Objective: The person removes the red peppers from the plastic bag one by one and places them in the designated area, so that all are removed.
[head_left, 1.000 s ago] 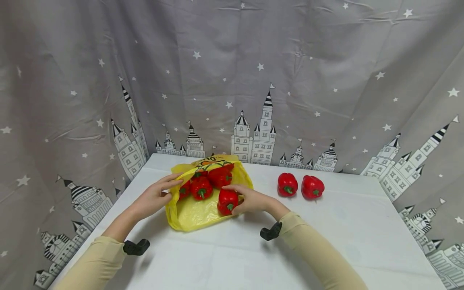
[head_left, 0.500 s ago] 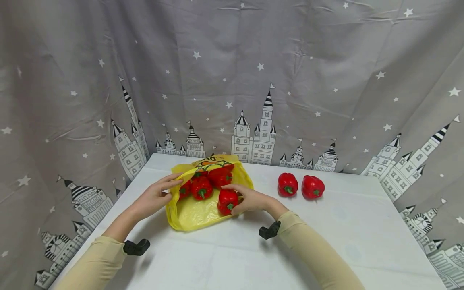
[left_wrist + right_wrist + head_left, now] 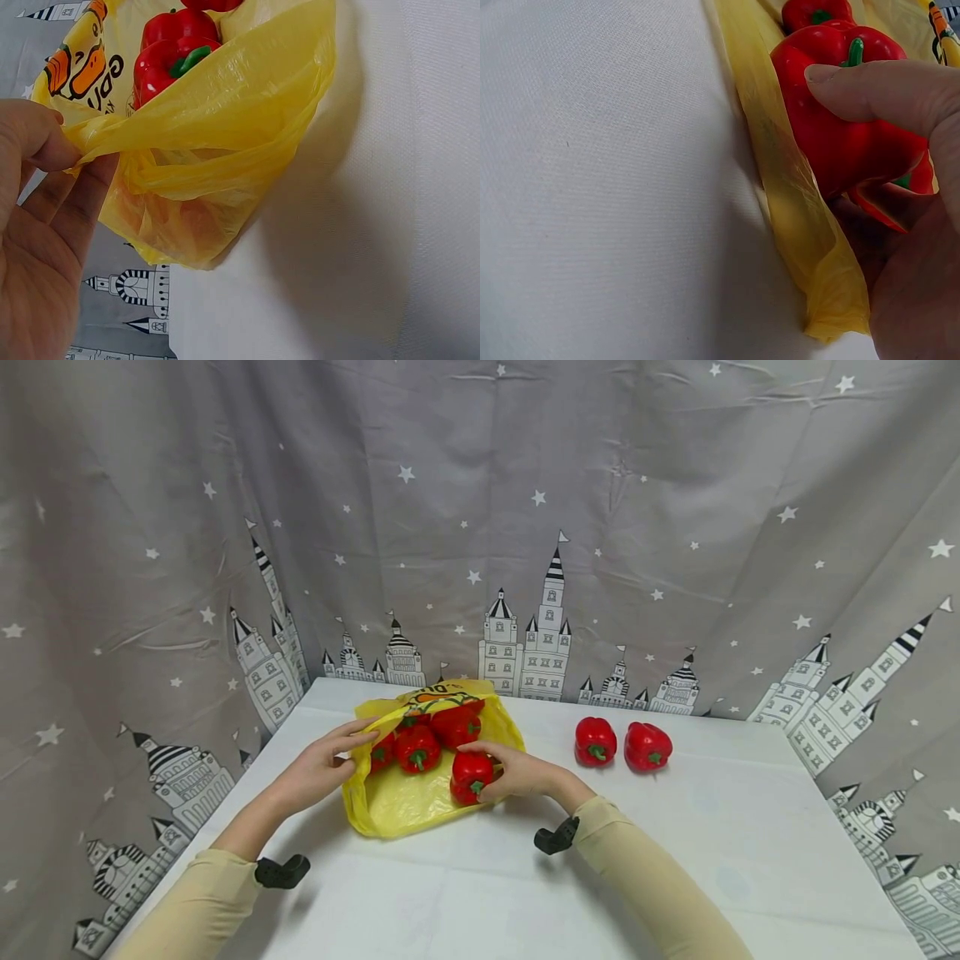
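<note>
From the head view, a white-clothed table [image 3: 675, 843] stands against a grey curtain [image 3: 480, 510] printed with stars and castles. The left hand [image 3: 318, 768] pinches the upper edge of a yellow bag [image 3: 397, 802] and lifts it, so the mouth gapes toward the person. The right hand [image 3: 517, 774] curls round a red pepper [image 3: 469, 775] at that mouth, just beside the bag's right edge, its green stem pointing down toward the person. More peppers [image 3: 427, 739] lie deeper in the bag, between the hands. Two loose peppers [image 3: 622, 745] sit side by side well to the right of the right hand, stems toward the near edge.

In the left wrist view, the left hand [image 3: 41, 217] squeezes a fold of the bag [image 3: 225, 127] between thumb and fingers; a pepper [image 3: 176, 56] shows past the raised film, stem angled up and right.

In the right wrist view, the right hand [image 3: 911, 225] clamps the pepper [image 3: 840, 127], thumb across its shoulder, stem pointing up in the frame, long axis about upright there. The bag [image 3: 795, 217] rim runs under it on the white cloth [image 3: 607, 187].
</note>
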Demonstrator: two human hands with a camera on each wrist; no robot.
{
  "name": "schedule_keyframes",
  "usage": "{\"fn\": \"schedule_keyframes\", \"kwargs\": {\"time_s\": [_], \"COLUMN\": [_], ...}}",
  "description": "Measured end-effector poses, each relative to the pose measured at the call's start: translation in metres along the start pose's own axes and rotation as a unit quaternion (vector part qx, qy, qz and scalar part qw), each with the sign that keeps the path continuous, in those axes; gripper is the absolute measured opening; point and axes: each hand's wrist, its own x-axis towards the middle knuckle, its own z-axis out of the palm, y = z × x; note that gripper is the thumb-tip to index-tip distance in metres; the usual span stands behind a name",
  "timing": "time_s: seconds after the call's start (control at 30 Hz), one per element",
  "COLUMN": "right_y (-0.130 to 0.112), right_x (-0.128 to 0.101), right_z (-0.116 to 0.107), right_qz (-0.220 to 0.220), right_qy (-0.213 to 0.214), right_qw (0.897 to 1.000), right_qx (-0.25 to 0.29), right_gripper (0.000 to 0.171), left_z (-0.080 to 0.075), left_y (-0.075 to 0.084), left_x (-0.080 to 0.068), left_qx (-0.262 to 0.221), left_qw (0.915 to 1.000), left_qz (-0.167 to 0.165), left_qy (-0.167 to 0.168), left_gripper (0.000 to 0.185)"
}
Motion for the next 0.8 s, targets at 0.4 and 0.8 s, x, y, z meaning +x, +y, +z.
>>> {"fn": "schedule_keyframes", "kwargs": {"time_s": [0.4,0.8], "right_y": [0.0025,0.0005], "right_x": [0.0024,-0.0007], "right_z": [0.0015,-0.0014], "right_qz": [0.000,-0.005], "right_qy": [0.008,0.019], "right_qw": [1.000,1.000], "right_qx": [0.002,0.015], "right_gripper": [0.079,0.075], "left_z": [-0.0012,-0.0004], "left_y": [-0.0021,-0.0009], "left_x": [-0.0013,-0.0011], "left_qx": [-0.002,0.000], "left_qw": [1.0000,1.0000], "left_qz": [0.003,-0.001], "left_qy": [0.004,0.004], "left_gripper": [0.056,0.055]}}
